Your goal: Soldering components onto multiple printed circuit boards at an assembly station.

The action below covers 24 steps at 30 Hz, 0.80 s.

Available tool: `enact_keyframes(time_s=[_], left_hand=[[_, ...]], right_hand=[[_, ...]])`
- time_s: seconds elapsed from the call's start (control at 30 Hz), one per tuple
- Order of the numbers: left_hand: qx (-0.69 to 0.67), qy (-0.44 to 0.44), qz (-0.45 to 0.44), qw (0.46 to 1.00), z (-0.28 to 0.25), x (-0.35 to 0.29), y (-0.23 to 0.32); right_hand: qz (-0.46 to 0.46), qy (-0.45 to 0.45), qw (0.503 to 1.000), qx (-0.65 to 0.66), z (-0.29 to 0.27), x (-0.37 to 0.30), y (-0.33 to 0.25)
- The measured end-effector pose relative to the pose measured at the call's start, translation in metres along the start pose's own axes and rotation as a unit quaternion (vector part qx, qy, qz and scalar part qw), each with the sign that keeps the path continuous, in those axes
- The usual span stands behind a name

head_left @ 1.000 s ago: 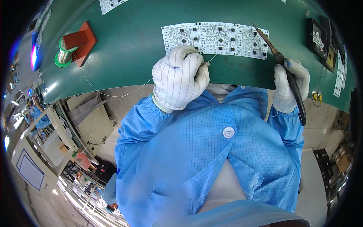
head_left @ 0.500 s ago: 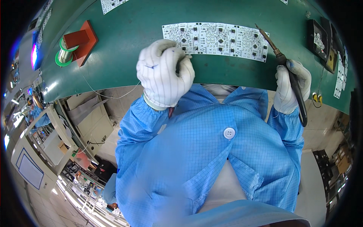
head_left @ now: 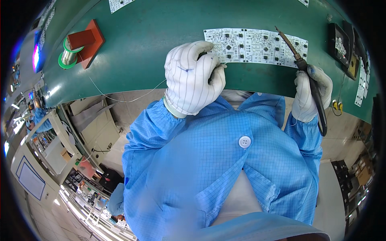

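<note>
My left hand (head_left: pixel 195 78), in a white striped glove, is closed at the left end of a white circuit board panel (head_left: pixel 257 54). A thin solder wire (head_left: pixel 120 103) runs from a green-rimmed spool (head_left: pixel 67 58) into that glove, and the curled fingers touch or overlap the panel's near left edge. My right hand (head_left: pixel 311 93), also gloved, grips a soldering iron (head_left: pixel 300 62) by its black handle. The iron's bare metal tip points away from me, above the panel's right part; whether it touches cannot be made out.
The spool hangs on a red-brown stand (head_left: pixel 94 44) at the left of the green bench (head_left: pixel 148 28). Far right are black trays (head_left: pixel 339 44) with small pale parts and more board strips (head_left: pixel 362 82). Yellow-and-black connectors (head_left: pixel 337 104) sit at the front edge.
The panel has slid to the right along the bench, and my left hand has moved right with it. The iron in my right hand stays almost where it was, now overlapping the panel.
</note>
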<state>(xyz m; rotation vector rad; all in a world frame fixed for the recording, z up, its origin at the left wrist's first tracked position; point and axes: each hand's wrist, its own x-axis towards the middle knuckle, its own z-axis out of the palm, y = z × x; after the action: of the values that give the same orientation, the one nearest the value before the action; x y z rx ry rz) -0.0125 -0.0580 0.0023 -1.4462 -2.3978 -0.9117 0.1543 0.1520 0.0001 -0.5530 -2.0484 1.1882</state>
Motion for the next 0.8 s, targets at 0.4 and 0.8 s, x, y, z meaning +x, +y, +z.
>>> enact_keyframes(time_s=[0.4, 0.8], left_hand=[[0.028, -0.007, -0.027, 0.999, -0.01, -0.006, -0.004], [0.018, -0.013, -0.021, 1.0, -0.015, -0.009, -0.006]], right_hand=[[0.03, -0.003, 0.999, 0.014, 0.0, 0.0, -0.006], [0.03, 0.004, 0.999, -0.014, 0.0, -0.001, -0.006]])
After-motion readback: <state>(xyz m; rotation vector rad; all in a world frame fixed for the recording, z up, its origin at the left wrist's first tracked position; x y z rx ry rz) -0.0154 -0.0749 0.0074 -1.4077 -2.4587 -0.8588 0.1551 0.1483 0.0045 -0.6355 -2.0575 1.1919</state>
